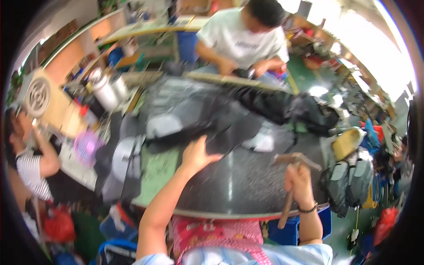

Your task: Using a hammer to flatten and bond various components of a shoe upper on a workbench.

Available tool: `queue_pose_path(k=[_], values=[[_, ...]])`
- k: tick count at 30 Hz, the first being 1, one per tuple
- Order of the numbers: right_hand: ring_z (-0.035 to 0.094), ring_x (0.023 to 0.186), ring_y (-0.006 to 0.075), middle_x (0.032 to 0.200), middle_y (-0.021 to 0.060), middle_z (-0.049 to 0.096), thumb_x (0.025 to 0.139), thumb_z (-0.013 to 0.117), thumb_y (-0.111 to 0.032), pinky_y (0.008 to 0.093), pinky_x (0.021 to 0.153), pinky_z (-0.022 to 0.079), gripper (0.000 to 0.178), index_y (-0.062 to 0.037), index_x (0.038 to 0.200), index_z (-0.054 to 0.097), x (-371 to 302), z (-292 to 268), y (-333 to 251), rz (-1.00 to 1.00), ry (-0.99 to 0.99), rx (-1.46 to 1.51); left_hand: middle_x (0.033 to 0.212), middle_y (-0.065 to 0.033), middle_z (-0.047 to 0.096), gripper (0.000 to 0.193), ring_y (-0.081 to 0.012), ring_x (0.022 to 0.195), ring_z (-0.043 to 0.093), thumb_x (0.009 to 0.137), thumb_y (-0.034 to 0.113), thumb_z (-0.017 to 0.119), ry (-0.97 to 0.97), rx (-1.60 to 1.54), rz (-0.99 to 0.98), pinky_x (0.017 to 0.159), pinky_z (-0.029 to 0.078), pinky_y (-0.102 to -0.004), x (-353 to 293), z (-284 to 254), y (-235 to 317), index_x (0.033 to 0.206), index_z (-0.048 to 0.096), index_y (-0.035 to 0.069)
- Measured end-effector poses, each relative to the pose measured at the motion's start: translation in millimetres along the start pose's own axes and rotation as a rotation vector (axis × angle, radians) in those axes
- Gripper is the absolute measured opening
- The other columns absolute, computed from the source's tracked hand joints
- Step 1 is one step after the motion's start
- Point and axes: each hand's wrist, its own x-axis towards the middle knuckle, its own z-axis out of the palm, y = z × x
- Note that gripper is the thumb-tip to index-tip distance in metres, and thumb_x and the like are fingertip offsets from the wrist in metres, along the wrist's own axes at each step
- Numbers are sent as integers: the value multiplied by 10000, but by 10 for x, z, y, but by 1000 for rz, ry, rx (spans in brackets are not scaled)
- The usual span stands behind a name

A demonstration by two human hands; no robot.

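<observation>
My right hand grips a hammer by its wooden handle, with the head raised above the right part of the table. A bracelet circles that wrist. My left hand lies at the near edge of a dark piece of material, thumb stretched out to the right and fingers pointing away from me. Blur hides whether it pinches the edge. Just beyond it, black and grey pieces lie spread, with a pale grey patch among them.
The worktable has a dark, scuffed top and a green strip at left. Across it a co-worker handles a small dark thing. Black bags lie at the far side; grey bags hang right. A blue bin stands below.
</observation>
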Motion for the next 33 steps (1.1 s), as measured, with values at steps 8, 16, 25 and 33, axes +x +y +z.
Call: queue_pose_path(k=[8, 16, 25, 33], values=[[404, 511, 53, 678, -31, 431, 1007, 547, -196, 218, 461, 364, 179, -29, 1048, 501, -281, -77, -86, 19, 63, 133, 812, -23, 556, 435, -204, 673, 555, 771, 67, 646, 369, 269, 727, 629, 473, -332, -1150, -490, 250, 1196, 666, 157], [552, 657, 39, 1035, 45, 637, 808, 717, -43, 203, 568, 473, 416, 26, 1184, 554, 97, 876, -339, 40, -386, -40, 880, -116, 687, 217, -176, 776, 654, 888, 180, 695, -184, -655, -86, 766, 514, -288, -1288, -494, 270, 980, 693, -16], [585, 623, 88, 890, 76, 656, 742, 824, -25, 227, 631, 528, 586, 31, 1228, 501, -55, 1452, -224, 109, -405, 224, 737, -20, 636, 388, -72, 670, 548, 1023, 278, 532, -305, -1250, -148, 615, 436, -243, -1203, -301, 489, 794, 661, -8], [526, 499, 75, 734, 75, 634, 896, 637, -26, 195, 432, 395, 175, -13, 1001, 497, -71, 1326, -252, 166, -366, 390, 617, -67, 631, 323, -148, 577, 590, 966, 174, 591, -94, -682, 281, 555, 436, -291, -1350, -415, 598, 707, 665, -6]])
